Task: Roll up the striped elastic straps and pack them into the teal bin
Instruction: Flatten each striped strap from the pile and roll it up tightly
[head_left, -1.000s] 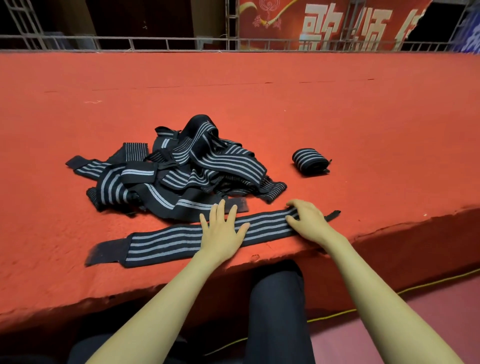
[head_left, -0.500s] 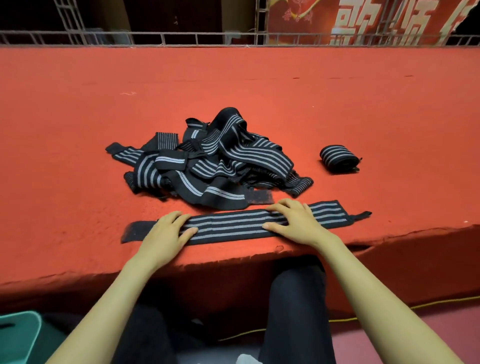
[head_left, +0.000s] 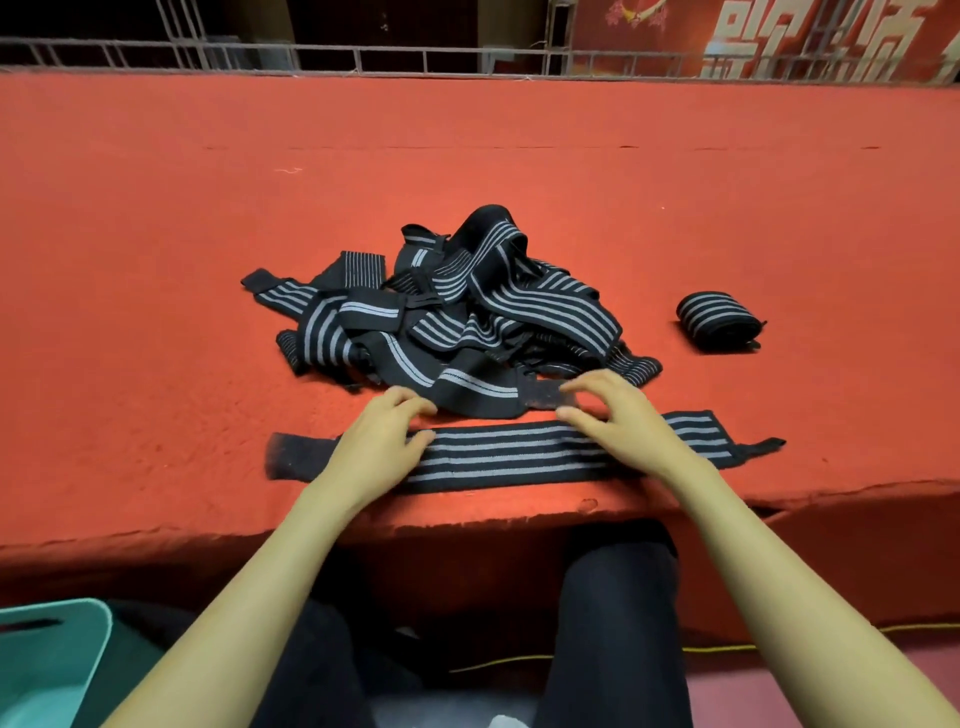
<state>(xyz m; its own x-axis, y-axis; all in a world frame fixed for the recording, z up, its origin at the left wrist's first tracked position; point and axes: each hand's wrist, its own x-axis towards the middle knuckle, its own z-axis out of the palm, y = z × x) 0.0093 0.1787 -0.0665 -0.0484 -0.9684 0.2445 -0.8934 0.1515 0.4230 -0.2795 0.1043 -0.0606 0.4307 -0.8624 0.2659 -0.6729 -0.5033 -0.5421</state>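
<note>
**Flat strap awaiting its first turn; hazards and containers.** One striped strap (head_left: 519, 457) lies stretched out, left to right, along the front lip of the red platform (head_left: 156, 312). My left hand (head_left: 379, 441) rests on it toward its plain black end, fingers loosely bent. My right hand (head_left: 623, 421) stands arched over the right half, with its fingertips at the strap's far edge. The hands are apart, and neither appears to clasp the cloth.

Hazards, as I judge them:
- The strap sits close to the lip, so a roll that runs skew may walk off the edge and fall.
- The tangled pile (head_left: 467, 322) lies just beyond, and one of its dark ends almost touches my right fingertips. It may snag and get wound in.
- The elastic will likely spring open if I wind it slackly.

Containers: only a corner of the teal bin (head_left: 93, 623) shows, low at the left, below the platform and well apart from the straps. I see no strap in that visible part, and the rest is out of view. One finished roll (head_left: 719, 319) waits on the platform to the right of the pile, not yet packed.
</note>
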